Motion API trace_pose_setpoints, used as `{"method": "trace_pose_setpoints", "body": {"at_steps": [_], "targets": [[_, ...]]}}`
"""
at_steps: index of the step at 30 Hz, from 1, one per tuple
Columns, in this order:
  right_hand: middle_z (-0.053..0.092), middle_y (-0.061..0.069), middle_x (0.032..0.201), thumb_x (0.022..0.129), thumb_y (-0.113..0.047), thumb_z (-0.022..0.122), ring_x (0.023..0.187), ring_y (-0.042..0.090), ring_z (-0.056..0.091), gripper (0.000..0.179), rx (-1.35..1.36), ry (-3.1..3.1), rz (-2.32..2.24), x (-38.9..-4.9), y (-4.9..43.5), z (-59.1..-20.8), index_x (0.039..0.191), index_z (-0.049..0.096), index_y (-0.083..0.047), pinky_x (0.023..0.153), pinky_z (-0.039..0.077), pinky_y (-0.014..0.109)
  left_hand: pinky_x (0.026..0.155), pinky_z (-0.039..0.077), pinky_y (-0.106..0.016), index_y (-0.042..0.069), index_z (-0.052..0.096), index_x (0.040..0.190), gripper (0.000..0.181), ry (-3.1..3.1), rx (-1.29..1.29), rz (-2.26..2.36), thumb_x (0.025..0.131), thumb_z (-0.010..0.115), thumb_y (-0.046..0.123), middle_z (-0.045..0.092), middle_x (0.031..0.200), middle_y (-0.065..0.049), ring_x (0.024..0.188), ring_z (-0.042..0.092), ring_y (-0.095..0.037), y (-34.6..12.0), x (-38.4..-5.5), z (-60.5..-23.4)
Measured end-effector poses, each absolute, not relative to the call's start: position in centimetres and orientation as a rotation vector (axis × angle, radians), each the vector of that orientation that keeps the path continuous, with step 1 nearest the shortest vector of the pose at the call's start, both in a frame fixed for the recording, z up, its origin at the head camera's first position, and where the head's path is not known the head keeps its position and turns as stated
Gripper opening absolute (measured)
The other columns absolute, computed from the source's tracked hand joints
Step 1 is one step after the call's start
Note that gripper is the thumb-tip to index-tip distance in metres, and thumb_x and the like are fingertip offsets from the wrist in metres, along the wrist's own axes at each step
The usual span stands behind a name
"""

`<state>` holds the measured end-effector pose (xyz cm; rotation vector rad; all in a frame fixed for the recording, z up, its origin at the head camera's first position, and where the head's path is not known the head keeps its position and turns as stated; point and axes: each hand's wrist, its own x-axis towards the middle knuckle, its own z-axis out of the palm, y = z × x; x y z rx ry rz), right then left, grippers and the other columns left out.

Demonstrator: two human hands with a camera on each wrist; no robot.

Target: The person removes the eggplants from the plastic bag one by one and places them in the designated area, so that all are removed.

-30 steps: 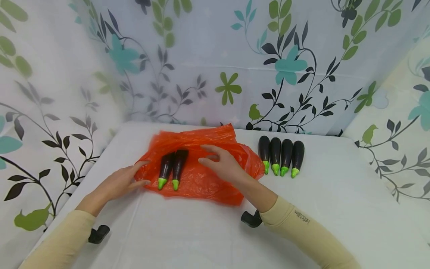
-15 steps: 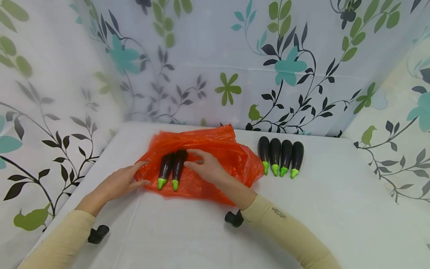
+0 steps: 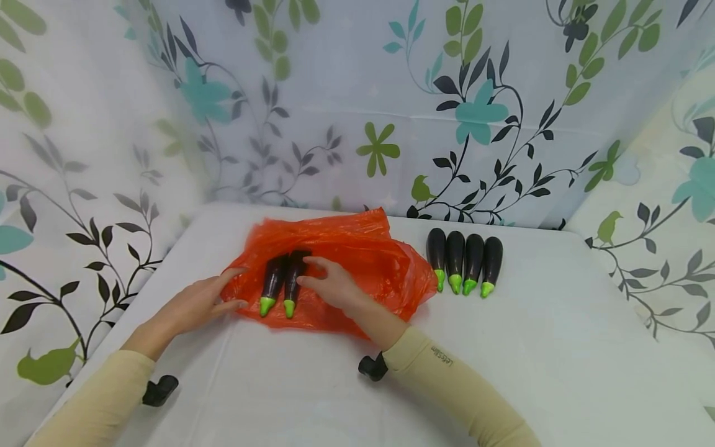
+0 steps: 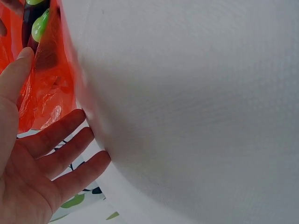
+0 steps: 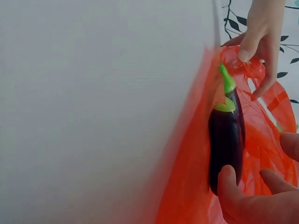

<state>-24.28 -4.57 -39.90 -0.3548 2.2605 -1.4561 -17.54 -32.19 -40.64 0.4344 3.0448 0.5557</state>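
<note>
An orange-red plastic bag (image 3: 341, 233) lies spread on the table, its mouth toward the person. Two dark eggplants (image 3: 274, 282) with green stem ends rest side by side in it. My left hand (image 3: 195, 305) is at the bag's left edge, fingers extended and thumb on the plastic, as the left wrist view also shows. At the right-hand eggplant (image 3: 294, 282) is my right hand (image 3: 335, 287). In the right wrist view its thumb (image 5: 227, 175) lies on the near eggplant (image 5: 226, 135), while the other fingers are spread apart from it over the bag.
Several more eggplants (image 3: 473, 257) stand in a row on the white table (image 3: 536, 347), just right of the bag. Black wrist devices (image 3: 373, 368) show beneath both forearms. A leaf-patterned curtain (image 3: 335, 112) surrounds the table behind and at the sides.
My right hand has moved left across the bag to the right-hand eggplant. The left hand has kept its place at the bag's left edge.
</note>
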Motion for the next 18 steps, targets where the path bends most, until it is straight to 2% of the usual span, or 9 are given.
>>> {"method": "trace_pose_setpoints", "body": {"at_steps": [7,13,18], "targets": [[0.050,0.003,0.141,0.091,-0.035,0.070,0.114,0.023,0.049,0.053,-0.354,2.263,-1.457,-24.5,-5.4,-41.0,0.140,0.053,-0.032,0.095,0.048,0.044,0.087,0.048,-0.060,0.010,0.041,0.142,0.070,3.034,0.418,0.559,0.088,0.071,0.041,0.061,0.119,-0.023,0.101,0.061,-0.040,-32.1,-17.6,-40.5],[0.050,0.003,0.140,0.091,-0.034,0.070,0.115,0.022,0.048,0.054,-0.363,2.246,-1.467,-24.6,-5.9,-41.4,0.141,0.051,-0.030,0.094,0.049,0.044,0.087,0.048,-0.060,0.010,0.041,0.142,0.069,3.033,0.424,0.560,0.088,0.071,0.042,0.061,0.120,-0.024,0.102,0.060,-0.041,-32.1,-17.6,-40.6],[0.050,0.003,0.141,0.091,-0.033,0.071,0.119,0.023,0.046,0.056,-0.368,2.222,-1.475,-24.7,-6.1,-41.4,0.143,0.050,-0.029,0.101,0.044,0.047,0.087,0.048,-0.061,0.010,0.041,0.142,0.069,3.034,0.419,0.558,0.088,0.071,0.042,0.061,0.120,-0.024,0.102,0.060,-0.041,-32.2,-17.6,-40.6]]}}
